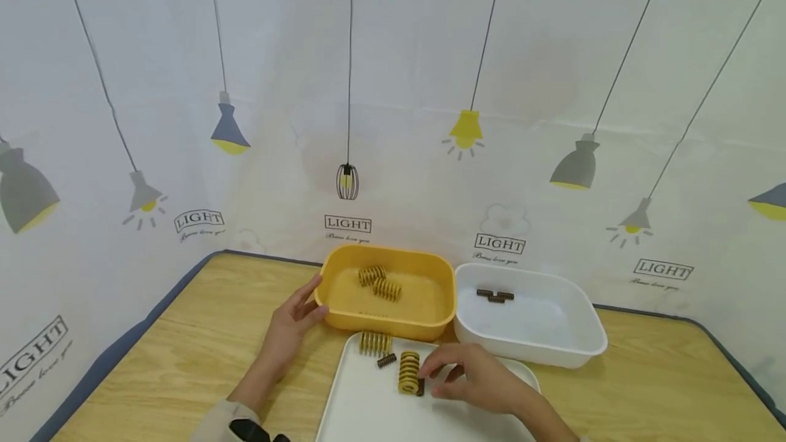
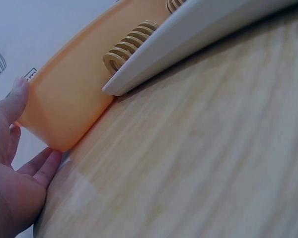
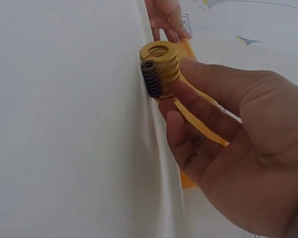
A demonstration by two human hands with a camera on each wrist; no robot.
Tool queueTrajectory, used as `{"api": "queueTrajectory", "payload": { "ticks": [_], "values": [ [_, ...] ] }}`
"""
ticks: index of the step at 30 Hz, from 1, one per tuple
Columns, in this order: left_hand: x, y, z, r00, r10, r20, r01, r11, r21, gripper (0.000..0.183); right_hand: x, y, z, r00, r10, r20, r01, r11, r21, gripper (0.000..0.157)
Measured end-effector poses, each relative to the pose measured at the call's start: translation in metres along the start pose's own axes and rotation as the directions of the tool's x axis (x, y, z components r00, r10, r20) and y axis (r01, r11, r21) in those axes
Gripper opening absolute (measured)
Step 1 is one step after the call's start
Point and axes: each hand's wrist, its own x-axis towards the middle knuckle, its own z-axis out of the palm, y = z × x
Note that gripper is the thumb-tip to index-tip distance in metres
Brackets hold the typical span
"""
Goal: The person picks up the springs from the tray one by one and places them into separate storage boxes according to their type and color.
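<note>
My left hand holds the left end of the yellow bin, thumb at the front and fingers along the side; the left wrist view shows fingertips low on its corner. Two gold coil springs lie inside. On the white tray, a gold spring stands upright with a small dark spring against its side. My right hand is beside these two, thumb and forefinger apart, fingertips right at the gold spring. Behind them lie another gold spring and a small dark spring.
A white bin stands right of the yellow bin, with several small dark springs in it. Both bins stand behind the tray on a wood-grain table. A lamp-print cloth hangs at the back and left.
</note>
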Motion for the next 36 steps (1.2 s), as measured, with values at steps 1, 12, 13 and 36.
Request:
{"api": "queueTrajectory", "payload": {
  "ticks": [1, 12, 13, 36],
  "values": [
    [0.0, 0.0, 0.0, 1.0, 0.001, 0.005, -0.001, 1.0, 0.005, 0.057, 0.0, 0.001, 0.0, 1.0, -0.003, 0.007, 0.003, 1.0, 0.003, 0.021],
    [0.002, 0.0, -0.001, 1.0, 0.018, 0.008, -0.018, 1.0, -0.005, 0.056, 0.0, 0.005, 0.001, 1.0, -0.011, 0.02, 0.011, 1.0, -0.002, 0.023],
    [0.002, 0.001, -0.001, 1.0, 0.02, 0.007, -0.02, 1.0, -0.005, 0.056, 0.0, 0.006, 0.001, 1.0, -0.011, 0.016, 0.011, 1.0, -0.012, 0.023],
    [0.0, 0.003, 0.001, 1.0, 0.008, 0.014, -0.008, 1.0, -0.008, 0.057, 0.0, 0.017, 0.007, 0.977, 0.164, -0.136, -0.182, 0.974, -0.134, 0.024]
  ]
}}
